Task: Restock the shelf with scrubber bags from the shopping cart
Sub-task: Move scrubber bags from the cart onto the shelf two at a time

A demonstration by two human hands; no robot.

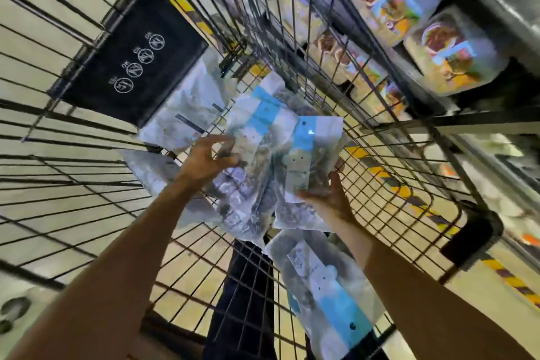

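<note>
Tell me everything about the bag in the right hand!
The bag is clear, crinkly plastic with a light blue band and a white strip at its top. Something dark and lumpy shows inside, but blur hides the details. It is tilted, held up inside the wire cart. The right hand grips its lower part, thumb in front. Its left edge overlaps the neighbouring bag, which the left hand holds.

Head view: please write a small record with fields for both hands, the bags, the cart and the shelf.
left hand: grips left bag at its edge
right hand: holds right bag from below
near bag: lies loose in the cart
far bag: lies loose by the black panel
cart: wire mesh
shelf: on the right, holds printed packs
</note>
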